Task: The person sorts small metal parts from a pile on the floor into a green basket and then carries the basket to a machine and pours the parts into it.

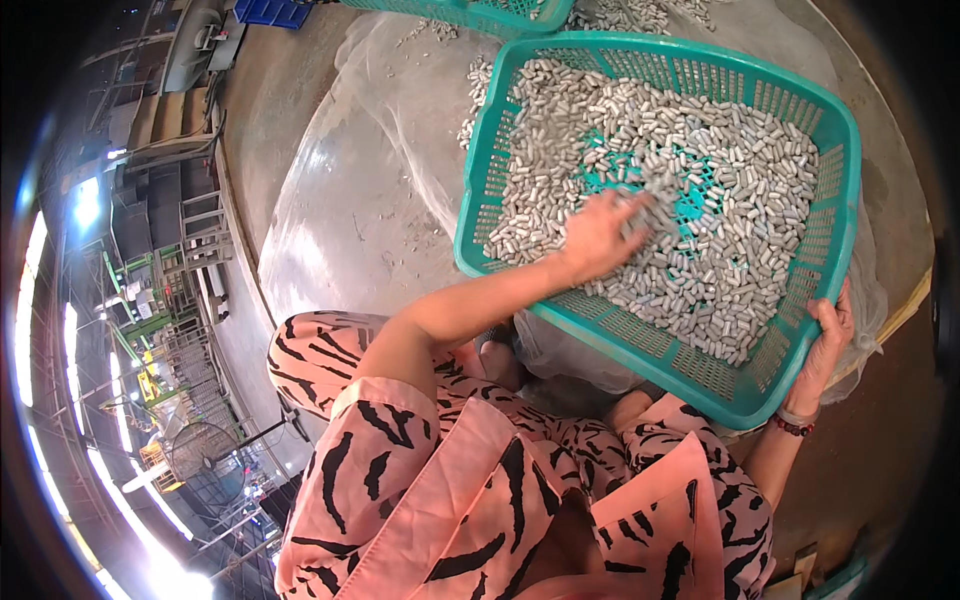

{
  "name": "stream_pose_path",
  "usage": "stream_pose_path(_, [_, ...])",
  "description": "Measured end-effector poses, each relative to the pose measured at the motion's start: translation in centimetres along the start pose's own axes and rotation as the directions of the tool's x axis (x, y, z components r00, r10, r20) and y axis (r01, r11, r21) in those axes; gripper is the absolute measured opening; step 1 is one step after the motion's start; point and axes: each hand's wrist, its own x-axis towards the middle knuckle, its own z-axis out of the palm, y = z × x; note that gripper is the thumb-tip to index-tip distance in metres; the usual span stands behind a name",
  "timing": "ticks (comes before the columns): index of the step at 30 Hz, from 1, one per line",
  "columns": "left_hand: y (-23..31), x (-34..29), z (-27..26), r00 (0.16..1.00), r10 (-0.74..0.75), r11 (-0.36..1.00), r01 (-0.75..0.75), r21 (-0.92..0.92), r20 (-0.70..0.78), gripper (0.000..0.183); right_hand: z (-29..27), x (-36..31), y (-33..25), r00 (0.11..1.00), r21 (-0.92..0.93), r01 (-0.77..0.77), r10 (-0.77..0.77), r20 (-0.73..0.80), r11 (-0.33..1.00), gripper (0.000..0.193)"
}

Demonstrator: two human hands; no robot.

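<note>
Head view, looking straight down: teal perforated plastic basket (pixel 830 150) tipped up in the right half of the frame, loaded with small grey metal cylinders (pixel 720 160), short and pellet-like, dull matte finish, heaped in a loose layer with teal showing through a thin spot near the middle.

Left hand (pixel 600 235) reaching in over the near-left rim, fingers spread fairly wide and buried in the pile, raking or scooping rather than pinching; can't tell if anything is actually gripped underneath. Right hand (pixel 828 335) clamped on the basket's lower-right rim, fingers curled over the edge, propping it at a tilt. Beaded bracelets (pixel 795 422) on that wrist.

Looks like mid-sort: stirring through the pieces, maybe picking out rejects or spreading them. Next move probably needs a steady hold on the rim so the tilt doesn't dump the load, plus a light sweeping touch, since those smooth little slugs will roll and slide easily.

Under the basket, a crinkly translucent plastic sheet (pixel 350 200) spread over the concrete floor (pixel 270 70), a few stray cylinders scattered on it. Second teal basket (pixel 480 15) peeking in at the top edge. Pink fabric with black stripes (pixel 450 480) filling the bottom centre, knees drawn up.
</note>
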Motion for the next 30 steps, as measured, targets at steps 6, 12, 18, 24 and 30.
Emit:
stream_pose_path(6, [3.1, 7.7, 3.8, 0.743, 0.657, 0.738, -0.668, 0.096, 0.124, 0.042, -0.6, 0.0, 0.2, 0.999, -0.041, -0.008, 0.006, -0.047, 0.999, 0.034])
stream_pose_path(12, [-4.3, 18.2, -1.0, 0.474, 0.87, 0.477, -0.74, 0.475, -0.135, 0.028, -1.4, 0.1, 0.2, 0.999, -0.122, -0.035, 0.03, -0.039, 0.992, 0.041])
stream_pose_path(18, [-13.4, 17.3, -5.7, 0.856, 0.503, 0.791, -0.401, 0.461, -0.118, 0.022, -1.6, 0.1, 0.5, 1.0, 0.002, -0.009, 0.009, 0.029, 1.0, 0.048])
stream_pose_path(24, [-13.9, 17.9, -1.9, 0.969, 0.077, 0.634, 0.134, 0.762, -0.235, 0.022, -1.4, 0.1, 0.2, 0.999, -0.154, 0.031, -0.029, 0.02, 0.988, 0.035])
stream_pose_path(30, [-9.5, 12.8, -3.3, 0.912, -0.102, 0.898, 0.256, 0.358, -0.398, 0.046, -0.3, 0.1, -0.2, 0.997, -0.116, 0.051, -0.056, -0.044, 0.992, 0.012])
